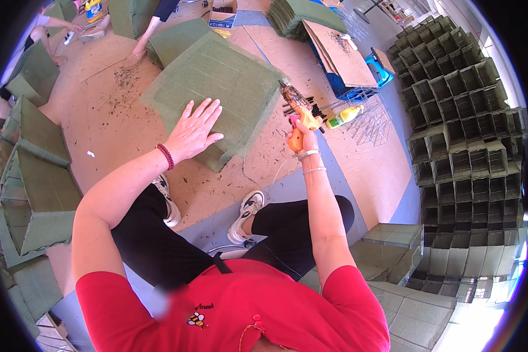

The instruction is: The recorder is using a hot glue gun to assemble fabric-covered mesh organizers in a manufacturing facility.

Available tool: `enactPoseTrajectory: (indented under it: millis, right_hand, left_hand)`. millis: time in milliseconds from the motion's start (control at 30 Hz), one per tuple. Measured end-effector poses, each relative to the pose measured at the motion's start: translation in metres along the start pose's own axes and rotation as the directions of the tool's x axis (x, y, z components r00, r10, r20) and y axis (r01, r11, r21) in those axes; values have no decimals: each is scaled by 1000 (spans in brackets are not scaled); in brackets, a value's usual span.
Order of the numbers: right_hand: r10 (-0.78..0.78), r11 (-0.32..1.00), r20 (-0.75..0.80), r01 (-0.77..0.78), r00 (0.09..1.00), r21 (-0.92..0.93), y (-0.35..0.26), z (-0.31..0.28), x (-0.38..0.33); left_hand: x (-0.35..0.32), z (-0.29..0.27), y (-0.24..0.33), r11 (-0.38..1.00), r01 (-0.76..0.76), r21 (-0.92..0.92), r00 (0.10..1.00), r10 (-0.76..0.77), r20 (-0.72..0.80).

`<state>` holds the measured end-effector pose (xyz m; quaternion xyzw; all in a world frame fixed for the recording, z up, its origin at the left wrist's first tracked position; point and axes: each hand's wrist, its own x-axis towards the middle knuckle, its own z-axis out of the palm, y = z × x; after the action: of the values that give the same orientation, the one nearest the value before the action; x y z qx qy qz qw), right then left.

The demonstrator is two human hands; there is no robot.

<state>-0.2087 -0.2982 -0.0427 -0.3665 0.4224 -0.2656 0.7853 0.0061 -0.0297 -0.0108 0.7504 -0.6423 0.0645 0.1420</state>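
Observation:
My left hand (193, 132) lies with fingers spread on a large green mesh-covered panel (232, 73), the top face of a box-like piece on the floor. Faint lines run across the panel. To its right, my right hand (306, 139) is wrapped round the handle of an orange hot glue gun (303, 111). The gun's dark, grimy nozzle points up and away, near the panel's right edge. Whether the tip touches the panel, I cannot tell. A thin pale cord trails from below the gun toward my shoes.
Right of the gun lie black sticks (318, 110), a yellow-green bottle (344, 117) and wire frames (371, 126). Cardboard (341, 56) tops a blue crate. Green boxes are stacked at the right (460, 94) and left (47, 188). Another person's hand (134, 60) touches the floor ahead.

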Motion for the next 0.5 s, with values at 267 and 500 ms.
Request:
enactPoseTrajectory:
  millis: [267,500]
  right_hand:
    - [0,999,17,1,1000,-37,3,5,-14]
    - [-30,986,100,46,995,-161,32,1,-77]
  left_hand:
    - [-1,-1,0,1000,5,-2,1000,-5,13]
    - [1,-3,1,1000,6,-3,1000,-6,22]
